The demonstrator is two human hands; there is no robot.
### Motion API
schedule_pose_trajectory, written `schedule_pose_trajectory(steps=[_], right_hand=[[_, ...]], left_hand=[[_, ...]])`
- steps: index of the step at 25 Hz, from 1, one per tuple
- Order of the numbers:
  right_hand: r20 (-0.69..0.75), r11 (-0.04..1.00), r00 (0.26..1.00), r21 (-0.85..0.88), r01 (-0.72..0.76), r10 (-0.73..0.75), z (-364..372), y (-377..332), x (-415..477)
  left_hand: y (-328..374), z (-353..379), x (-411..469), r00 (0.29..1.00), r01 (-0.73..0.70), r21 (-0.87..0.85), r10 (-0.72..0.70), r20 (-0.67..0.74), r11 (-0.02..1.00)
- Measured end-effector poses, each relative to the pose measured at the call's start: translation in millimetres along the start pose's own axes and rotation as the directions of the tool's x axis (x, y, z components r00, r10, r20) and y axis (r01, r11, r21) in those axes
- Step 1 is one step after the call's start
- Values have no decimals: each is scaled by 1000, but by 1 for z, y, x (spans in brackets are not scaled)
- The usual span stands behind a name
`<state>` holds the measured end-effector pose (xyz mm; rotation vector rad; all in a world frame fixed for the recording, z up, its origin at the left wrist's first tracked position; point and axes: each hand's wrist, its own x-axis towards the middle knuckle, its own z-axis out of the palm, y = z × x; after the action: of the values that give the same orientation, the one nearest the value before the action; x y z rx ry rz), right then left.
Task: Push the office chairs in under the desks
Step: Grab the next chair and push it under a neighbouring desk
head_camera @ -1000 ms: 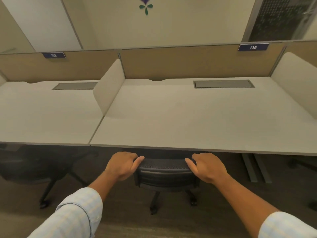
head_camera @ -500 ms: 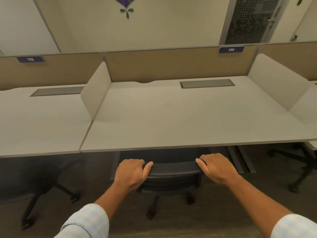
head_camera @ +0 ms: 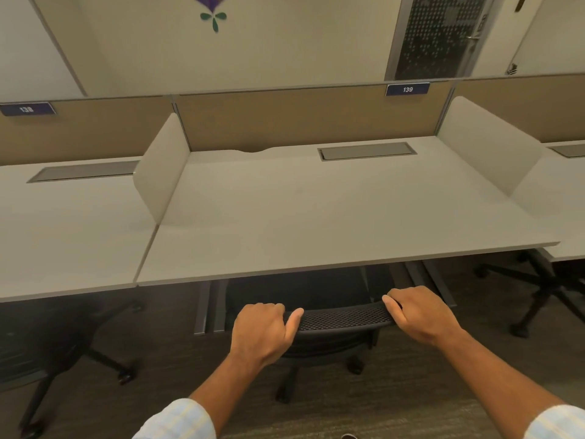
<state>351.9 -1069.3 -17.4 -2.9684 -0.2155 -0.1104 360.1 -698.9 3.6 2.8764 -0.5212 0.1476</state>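
Observation:
A black mesh-backed office chair (head_camera: 342,318) stands in front of me, its seat under the grey desk (head_camera: 316,223) marked 139 and its backrest top just outside the desk's front edge. My left hand (head_camera: 261,331) grips the left end of the backrest top. My right hand (head_camera: 418,315) grips the right end. The chair's wheeled base shows on the carpet below my hands.
Another dark chair (head_camera: 57,353) sits under the left desk (head_camera: 63,223) marked 138. A third chair's base (head_camera: 544,289) shows under the desk at right. Low divider panels (head_camera: 161,172) separate the desktops. Metal desk legs (head_camera: 205,308) flank the chair.
The view has swung to the right and come a little closer to the desk. Both hands keep their grip on the backrest, which now sits slightly lower in view.

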Motion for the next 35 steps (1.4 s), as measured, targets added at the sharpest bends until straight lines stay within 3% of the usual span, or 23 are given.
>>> schedule_pose_trajectory(steps=[9, 35], right_hand=[[-105, 998, 992, -10, -68, 66, -9, 40, -21], [-63, 999, 997, -29, -40, 38, -45, 155, 40]], left_hand=[[36, 14, 18, 999, -39, -6, 38, -6, 999], [121, 47, 125, 999, 23, 61, -24, 22, 998]])
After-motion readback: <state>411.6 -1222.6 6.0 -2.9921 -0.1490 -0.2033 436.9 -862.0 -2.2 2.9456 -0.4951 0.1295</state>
